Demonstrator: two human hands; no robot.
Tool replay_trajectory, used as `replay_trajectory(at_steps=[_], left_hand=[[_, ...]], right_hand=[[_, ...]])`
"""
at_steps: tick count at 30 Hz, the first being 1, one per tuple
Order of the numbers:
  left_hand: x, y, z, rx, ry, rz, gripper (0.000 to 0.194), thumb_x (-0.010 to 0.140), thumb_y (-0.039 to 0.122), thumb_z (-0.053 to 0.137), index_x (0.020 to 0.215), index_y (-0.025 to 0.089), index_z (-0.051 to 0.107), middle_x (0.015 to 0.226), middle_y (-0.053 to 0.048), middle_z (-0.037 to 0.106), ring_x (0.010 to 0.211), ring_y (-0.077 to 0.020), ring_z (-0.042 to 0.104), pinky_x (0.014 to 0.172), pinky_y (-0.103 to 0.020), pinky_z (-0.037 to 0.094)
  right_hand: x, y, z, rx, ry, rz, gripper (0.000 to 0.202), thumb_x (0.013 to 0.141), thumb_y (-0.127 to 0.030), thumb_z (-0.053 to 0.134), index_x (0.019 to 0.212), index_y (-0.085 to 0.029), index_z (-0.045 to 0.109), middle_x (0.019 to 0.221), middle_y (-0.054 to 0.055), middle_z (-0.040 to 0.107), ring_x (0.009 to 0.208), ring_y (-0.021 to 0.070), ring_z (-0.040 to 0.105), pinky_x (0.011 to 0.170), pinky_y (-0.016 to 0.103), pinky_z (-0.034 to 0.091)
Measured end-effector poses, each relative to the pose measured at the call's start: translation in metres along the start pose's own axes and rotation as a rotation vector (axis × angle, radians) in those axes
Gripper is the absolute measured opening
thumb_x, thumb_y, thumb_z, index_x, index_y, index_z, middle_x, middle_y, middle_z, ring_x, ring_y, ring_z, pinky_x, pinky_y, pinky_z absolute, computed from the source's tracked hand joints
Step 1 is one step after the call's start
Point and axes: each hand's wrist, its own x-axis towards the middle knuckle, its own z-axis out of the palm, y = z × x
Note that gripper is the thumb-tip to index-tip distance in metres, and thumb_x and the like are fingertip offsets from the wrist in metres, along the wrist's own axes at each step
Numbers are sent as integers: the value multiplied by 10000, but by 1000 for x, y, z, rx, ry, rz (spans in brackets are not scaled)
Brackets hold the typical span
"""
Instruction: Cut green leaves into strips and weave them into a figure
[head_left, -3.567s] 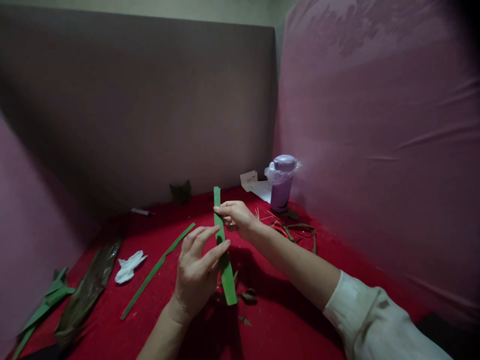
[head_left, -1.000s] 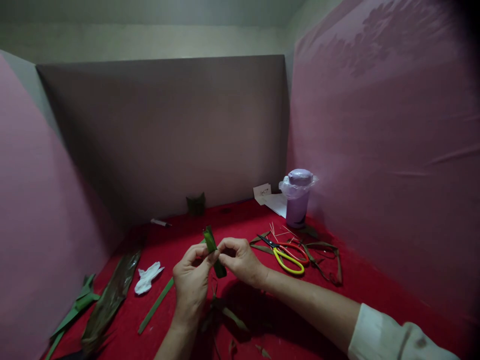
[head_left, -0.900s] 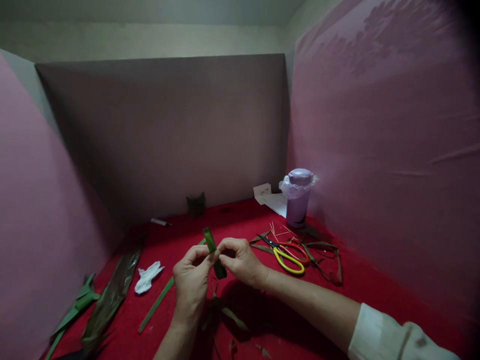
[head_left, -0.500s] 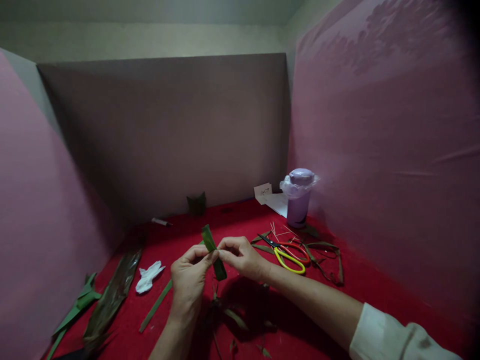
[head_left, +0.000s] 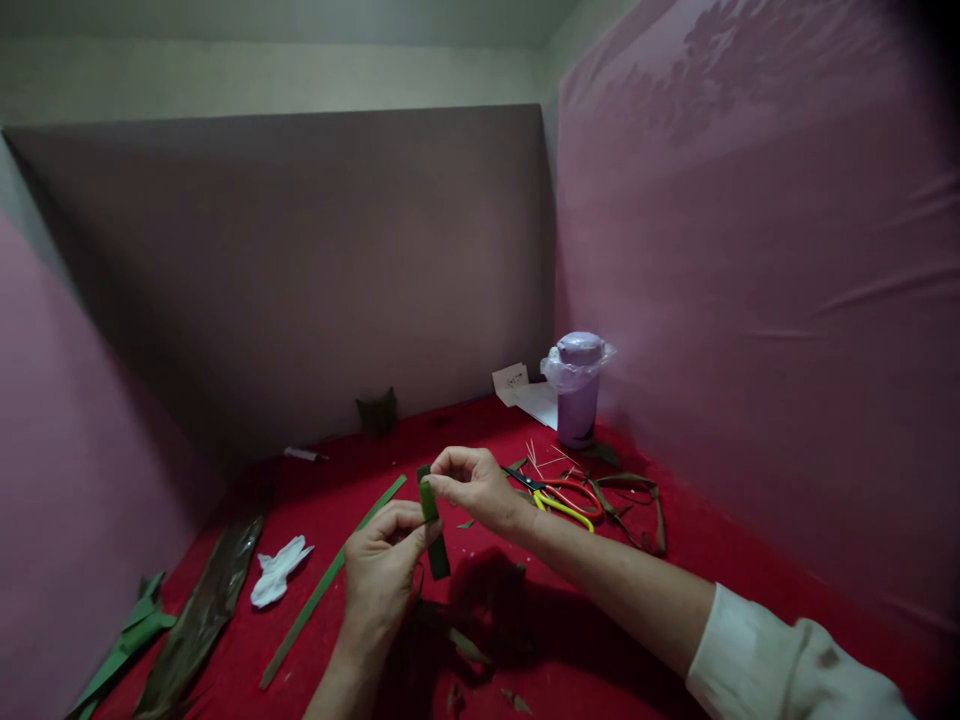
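Note:
Between my two hands is a folded green leaf strip [head_left: 439,558], held above the red cloth. My left hand [head_left: 386,560] is closed, its thumb and forefinger pinching the strip near its middle. Higher up, my right hand [head_left: 476,488] pinches the strip's upper end between thumb and fingertips. A long, narrow leaf strip [head_left: 322,590] lies on the cloth to the left of my left hand. Just beyond my right wrist, scissors [head_left: 559,497] with red and yellow handles rest on the cloth, partly behind my forearm.
Dried leaf scraps [head_left: 469,645] lie below my hands, and thin sticks [head_left: 534,460] behind the scissors. A purple tumbler [head_left: 577,405] stands at the back right beside papers [head_left: 536,400]. Leftward are crumpled white tissue [head_left: 279,572], a brown leaf [head_left: 199,610], folded green leaves [head_left: 131,640] and a syringe [head_left: 304,454].
My right hand has moved up from the strip's middle to its upper end. My left hand keeps its pinch. The whole view has shifted slightly.

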Motion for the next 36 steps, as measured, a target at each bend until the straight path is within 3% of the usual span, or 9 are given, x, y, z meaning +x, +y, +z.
replay_trajectory(at_steps=[13,36], left_hand=[[-2,5,1,-29,-60,-111,142,627,251,718,550,159,640,560,-4,613,553,-144,528,563,-258,423],[1,1,0,-84,4,-253,169,534,251,781,543,135,660,541,12,613,543,-100,504,558,-217,393]], right_hand=[[-3,-10,-2,20,-56,-19,142,726,-279,608,670,-158,561,610,-31,515,531,85,434,511,215,357],[-7,-11,-4,-5,-141,-29,244,828,-346,529,667,-163,528,575,-38,458,532,88,402,506,218,325]])
